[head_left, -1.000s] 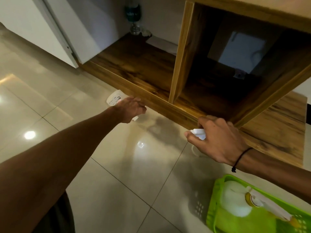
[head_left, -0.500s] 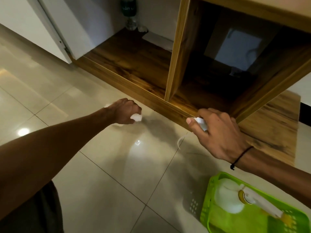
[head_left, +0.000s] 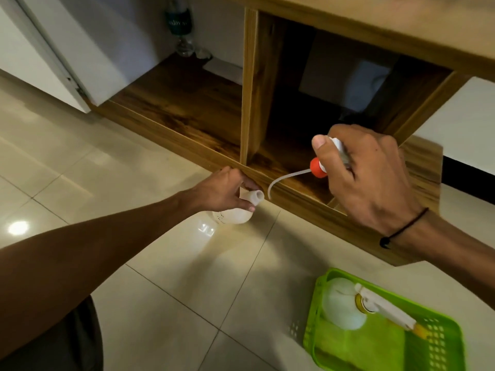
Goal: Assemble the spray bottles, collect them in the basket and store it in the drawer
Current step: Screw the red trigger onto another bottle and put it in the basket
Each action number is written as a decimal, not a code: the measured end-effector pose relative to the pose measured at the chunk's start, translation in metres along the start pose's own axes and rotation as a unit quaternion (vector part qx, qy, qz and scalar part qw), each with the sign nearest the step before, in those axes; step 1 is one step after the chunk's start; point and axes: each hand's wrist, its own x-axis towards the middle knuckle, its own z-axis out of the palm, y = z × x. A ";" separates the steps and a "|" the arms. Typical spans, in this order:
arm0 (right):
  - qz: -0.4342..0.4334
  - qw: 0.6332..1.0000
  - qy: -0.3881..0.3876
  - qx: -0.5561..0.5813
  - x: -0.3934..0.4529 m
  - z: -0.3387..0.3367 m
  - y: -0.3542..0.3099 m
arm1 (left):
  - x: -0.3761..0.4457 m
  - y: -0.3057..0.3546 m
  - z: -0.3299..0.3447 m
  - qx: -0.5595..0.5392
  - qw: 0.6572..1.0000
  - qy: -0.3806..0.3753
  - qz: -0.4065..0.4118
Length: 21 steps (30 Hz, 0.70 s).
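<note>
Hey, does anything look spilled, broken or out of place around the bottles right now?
Nothing stands out. The left hand holds an open white bottle, the right hand holds a spray head with its tube hanging free, not yet fitted. One assembled spray bottle lies on its side in the green basket. No spill shows on the floor.

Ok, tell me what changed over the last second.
The left hand took hold of the white bottle and tipped its open neck toward the right. The right hand lifted the spray head off the floor, its tube now hanging near the neck. The green basket with its finished bottle stayed put.
</note>
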 end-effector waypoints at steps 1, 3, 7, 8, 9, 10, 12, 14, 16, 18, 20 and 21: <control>-0.001 1.000 0.006 0.004 0.000 -0.003 0.000 | 0.000 0.003 0.001 -0.015 1.000 0.000 0.003; -0.003 1.000 0.016 0.015 0.000 -0.009 -0.001 | 0.001 0.009 0.001 -0.037 0.999 -0.005 0.009; -0.006 0.999 0.021 0.028 -0.001 -0.012 -0.001 | 0.005 0.015 0.002 -0.078 0.997 -0.015 -0.007; -0.006 0.999 0.019 0.027 -0.002 -0.011 0.000 | 0.006 0.016 0.003 -0.090 0.996 -0.014 -0.012; -0.005 0.999 0.016 0.027 -0.002 -0.010 0.001 | 0.007 0.017 0.004 -0.101 0.995 -0.014 -0.016; -0.004 1.000 0.014 0.026 -0.003 -0.009 0.002 | 0.007 0.018 0.005 -0.110 0.994 -0.013 -0.017; -0.002 1.000 0.008 0.019 -0.004 -0.007 0.004 | 0.007 0.020 0.004 -0.124 0.992 -0.012 -0.017; 0.001 1.000 -0.005 0.013 -0.005 -0.003 0.007 | 0.006 0.023 0.003 -0.139 0.990 -0.001 -0.011; 0.002 1.000 -0.019 0.014 -0.007 0.002 0.009 | 0.005 0.027 0.000 -0.154 0.988 0.009 -0.002; 0.009 0.999 -0.034 0.017 -0.007 0.008 0.012 | 0.006 0.031 -0.001 -0.160 0.987 0.017 0.010; 0.018 0.999 -0.048 0.020 -0.008 0.016 0.014 | 0.007 0.034 -0.003 -0.163 0.986 0.018 0.018; 0.025 0.998 -0.056 0.023 -0.008 0.019 0.015 | 0.007 0.036 -0.004 -0.164 0.986 0.017 0.023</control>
